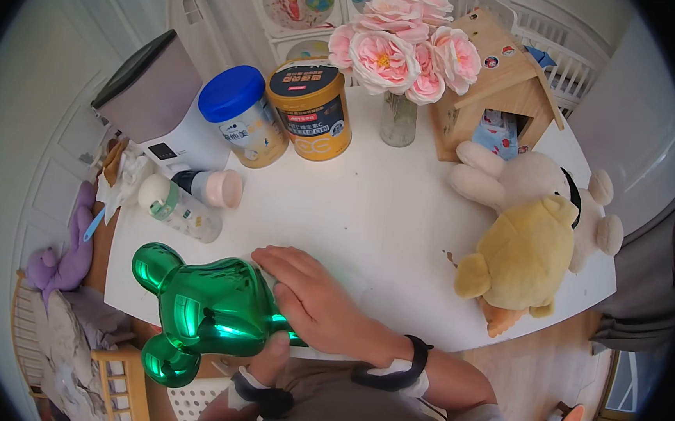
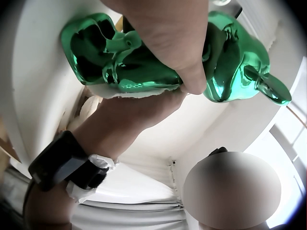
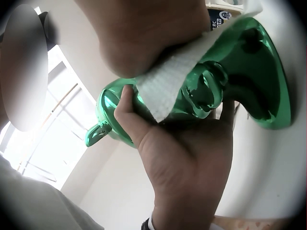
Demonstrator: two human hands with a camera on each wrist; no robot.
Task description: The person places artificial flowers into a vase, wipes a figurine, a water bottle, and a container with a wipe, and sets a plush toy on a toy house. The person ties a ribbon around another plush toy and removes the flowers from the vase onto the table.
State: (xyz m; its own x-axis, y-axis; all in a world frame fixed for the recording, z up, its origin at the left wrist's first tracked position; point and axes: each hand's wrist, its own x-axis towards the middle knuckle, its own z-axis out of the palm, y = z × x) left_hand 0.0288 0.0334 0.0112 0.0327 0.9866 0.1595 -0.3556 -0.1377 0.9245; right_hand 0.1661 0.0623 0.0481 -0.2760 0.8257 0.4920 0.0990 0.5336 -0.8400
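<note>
A shiny green bear figurine (image 1: pixel 213 303) lies tilted on its side over the table's front edge, its round ears toward the left. From below, my left hand (image 1: pixel 271 356) grips it; in the right wrist view that hand's thumb and fingers (image 3: pixel 129 112) wrap around the figurine near its head. My right hand (image 1: pixel 316 299) lies over its body and holds a white wipe (image 3: pixel 168 79) against the glossy surface. In the left wrist view the wipe's edge (image 2: pixel 129 91) shows between the right hand and the figurine. The right hand hides much of the lower body in the head view.
On the white table (image 1: pixel 367 236) stand a blue-lidded can (image 1: pixel 242 118), a yellow tub (image 1: pixel 309 111), a flower vase (image 1: pixel 398 121) and a wooden house (image 1: pixel 494 96). Plush toys (image 1: pixel 531 240) lie at the right. Bottles (image 1: pixel 181 207) are just behind the figurine.
</note>
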